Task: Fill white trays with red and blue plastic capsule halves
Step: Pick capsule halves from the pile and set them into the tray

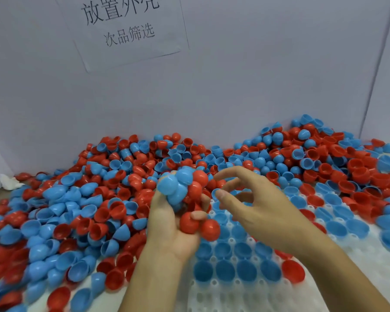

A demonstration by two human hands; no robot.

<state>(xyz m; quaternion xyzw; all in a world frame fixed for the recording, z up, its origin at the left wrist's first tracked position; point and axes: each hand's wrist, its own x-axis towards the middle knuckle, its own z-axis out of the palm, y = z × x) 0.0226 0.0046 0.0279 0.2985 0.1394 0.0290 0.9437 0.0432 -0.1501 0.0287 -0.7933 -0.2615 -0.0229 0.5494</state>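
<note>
Red and blue all around the white tray

We see a white tray (230, 287) with blue halves (225, 270) in its holes, one red half (293, 271) at its right, and a mixed red-and-blue pile (81, 199) left of it.

One head-worn wide-angle view, looking forward and down, close over both hands, the white tray (230, 287) near the bottom edge, the grey wall (257, 75) behind.

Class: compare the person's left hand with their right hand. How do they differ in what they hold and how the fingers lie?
The left hand grips a mixed handful of red and blue capsule halves; the right hand holds nothing visible. Left fingers curl round the load; right fingers are loosely spread. Both hover over the white tray.
</note>
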